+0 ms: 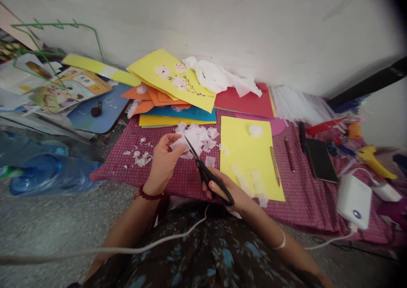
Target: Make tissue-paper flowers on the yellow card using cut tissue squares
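Note:
My left hand (pixel 163 160) pinches a small piece of white tissue paper (pixel 178 145) over the red checked cloth (pixel 190 178). My right hand (pixel 227 191) grips black-handled scissors (pixel 208 173), whose blades point up and left into that tissue piece. A heap of cut white tissue bits (pixel 200 136) lies just beyond the blades. To the right of my right hand lies a yellow sheet (pixel 248 152) with a white tissue ball (pixel 255 130), tissue strips and a pencil (pixel 275 165) on it.
Stacked coloured papers (pixel 173 93) and crumpled white tissue (pixel 219 78) lie against the wall. A pen (pixel 289 154), a dark phone (pixel 321 160) and a white power bank (pixel 353 200) with cable sit right. Blue water bottles (pixel 41 169) and books (pixel 60 91) lie left.

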Demonstrator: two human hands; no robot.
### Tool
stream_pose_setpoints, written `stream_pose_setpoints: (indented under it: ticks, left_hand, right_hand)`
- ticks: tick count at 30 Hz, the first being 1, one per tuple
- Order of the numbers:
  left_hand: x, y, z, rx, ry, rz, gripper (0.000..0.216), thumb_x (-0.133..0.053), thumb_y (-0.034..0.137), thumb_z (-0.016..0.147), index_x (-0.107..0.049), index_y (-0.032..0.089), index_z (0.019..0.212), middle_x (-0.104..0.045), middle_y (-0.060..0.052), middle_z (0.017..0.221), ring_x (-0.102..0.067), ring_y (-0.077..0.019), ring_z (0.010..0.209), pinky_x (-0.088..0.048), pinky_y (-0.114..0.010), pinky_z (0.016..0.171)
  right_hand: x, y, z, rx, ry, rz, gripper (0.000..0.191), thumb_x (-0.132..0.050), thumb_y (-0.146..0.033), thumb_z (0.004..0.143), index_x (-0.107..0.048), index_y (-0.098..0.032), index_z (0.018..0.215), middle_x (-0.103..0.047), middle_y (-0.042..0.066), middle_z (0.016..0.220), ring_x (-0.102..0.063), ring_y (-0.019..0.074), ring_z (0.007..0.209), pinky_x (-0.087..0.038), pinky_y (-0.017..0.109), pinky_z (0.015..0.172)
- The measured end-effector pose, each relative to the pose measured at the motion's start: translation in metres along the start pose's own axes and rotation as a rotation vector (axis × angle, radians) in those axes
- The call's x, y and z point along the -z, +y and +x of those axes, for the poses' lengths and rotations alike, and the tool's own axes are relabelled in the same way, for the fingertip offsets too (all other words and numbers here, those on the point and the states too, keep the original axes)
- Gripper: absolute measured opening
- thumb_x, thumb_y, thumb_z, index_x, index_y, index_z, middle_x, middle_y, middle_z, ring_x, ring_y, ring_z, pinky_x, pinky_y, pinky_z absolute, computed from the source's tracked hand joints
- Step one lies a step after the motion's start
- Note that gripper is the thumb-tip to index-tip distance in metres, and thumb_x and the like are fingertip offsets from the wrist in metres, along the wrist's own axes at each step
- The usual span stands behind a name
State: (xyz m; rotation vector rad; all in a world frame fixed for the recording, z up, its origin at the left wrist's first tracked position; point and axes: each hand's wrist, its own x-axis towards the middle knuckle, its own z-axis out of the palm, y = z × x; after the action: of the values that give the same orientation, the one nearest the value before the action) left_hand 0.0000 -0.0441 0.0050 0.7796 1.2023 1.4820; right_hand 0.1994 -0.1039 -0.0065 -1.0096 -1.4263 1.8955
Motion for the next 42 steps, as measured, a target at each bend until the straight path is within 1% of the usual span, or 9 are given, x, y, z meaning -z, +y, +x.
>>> stream_pose_setpoints:
  ticks: [4,9,14,20,26,33,36,39,42]
  left_hand:
    - [0.001,-0.004,0.001,-0.020,-0.012,0.022,0.033,-0.083,0.016,0.065,-0.066,0.018,0.093,-0.069,-0.001,0.092,-0.065,-0.0102,0.072,-0.056,-0.020,0.062]
    - [0.000,-0.005,0.002,-0.013,-0.045,-0.014,0.033,-0.084,0.017,0.064,-0.066,0.018,0.092,-0.068,-0.001,0.092,-0.064,-0.0097,0.071,-0.056,-0.021,0.062]
    - [0.002,-0.005,0.003,0.041,-0.052,-0.061,0.029,-0.080,0.023,0.067,-0.066,0.019,0.092,-0.067,-0.002,0.092,-0.066,-0.0128,0.074,-0.060,-0.026,0.064]
    - [0.001,-0.005,0.004,0.047,-0.052,-0.045,0.029,-0.077,0.014,0.065,-0.066,0.019,0.091,-0.064,0.002,0.075,-0.060,-0.0095,0.064,-0.058,-0.023,0.063]
    - [-0.001,-0.008,0.006,0.038,-0.054,-0.049,0.030,-0.078,0.016,0.067,-0.065,0.019,0.094,-0.067,0.002,0.077,-0.062,-0.0093,0.067,-0.054,-0.022,0.067]
    - [-0.002,-0.012,0.010,0.025,-0.048,-0.067,0.032,-0.079,0.017,0.065,-0.065,0.019,0.094,-0.065,0.004,0.073,-0.059,-0.0072,0.064,-0.050,-0.019,0.064]
    - [-0.002,-0.012,0.015,0.031,-0.039,-0.047,0.032,-0.078,0.018,0.064,-0.064,0.019,0.093,-0.060,0.005,0.070,-0.056,-0.0073,0.061,-0.053,-0.021,0.065]
    - [0.003,-0.014,0.024,-0.023,-0.043,0.042,0.030,-0.076,0.021,0.067,-0.063,0.019,0.094,-0.062,0.003,0.077,-0.057,-0.0098,0.066,-0.055,-0.026,0.069]
    - [0.011,-0.015,0.031,-0.213,-0.046,0.331,0.024,-0.070,0.022,0.074,-0.065,0.019,0.097,-0.067,-0.003,0.095,-0.063,-0.0162,0.087,-0.054,-0.033,0.082]
  right_hand:
    - [-0.002,-0.001,0.001,-0.001,-0.002,0.010,0.064,-0.060,-0.067,0.089,-0.054,-0.017,0.128,-0.055,0.001,0.085,-0.052,0.0101,0.064,-0.042,0.026,0.059]
    - [-0.001,0.000,0.000,-0.026,0.006,0.023,0.065,-0.060,-0.067,0.088,-0.054,-0.017,0.129,-0.057,0.001,0.084,-0.053,0.0107,0.064,-0.039,0.025,0.056]
    - [-0.001,0.003,0.000,-0.032,0.025,0.061,0.064,-0.061,-0.067,0.088,-0.055,-0.016,0.127,-0.057,0.001,0.080,-0.051,0.0103,0.063,-0.037,0.025,0.055]
    - [-0.003,0.005,0.001,-0.040,0.039,0.089,0.062,-0.062,-0.066,0.088,-0.056,-0.016,0.123,-0.057,0.000,0.079,-0.051,0.0098,0.062,-0.036,0.025,0.055]
    - [-0.006,0.005,0.004,-0.051,0.089,0.136,0.058,-0.062,-0.066,0.088,-0.056,-0.017,0.119,-0.057,0.000,0.079,-0.051,0.0095,0.060,-0.036,0.024,0.054]
    - [-0.006,0.002,0.009,-0.026,0.096,0.092,0.050,-0.060,-0.063,0.091,-0.056,-0.017,0.112,-0.056,-0.001,0.074,-0.047,0.0082,0.052,-0.034,0.024,0.049]
    - [-0.005,0.004,0.011,-0.007,0.064,0.145,0.054,-0.057,-0.065,0.091,-0.055,-0.017,0.117,-0.059,0.001,0.081,-0.051,0.0108,0.059,-0.039,0.025,0.054]
    - [-0.002,0.007,0.012,-0.009,-0.019,0.316,0.064,-0.057,-0.073,0.086,-0.057,-0.019,0.122,-0.061,0.005,0.088,-0.054,0.0155,0.069,-0.042,0.029,0.062]
    - [0.003,0.007,0.012,-0.064,-0.121,0.514,0.067,-0.063,-0.076,0.078,-0.060,-0.024,0.120,-0.059,0.004,0.087,-0.054,0.0166,0.070,-0.041,0.030,0.063]
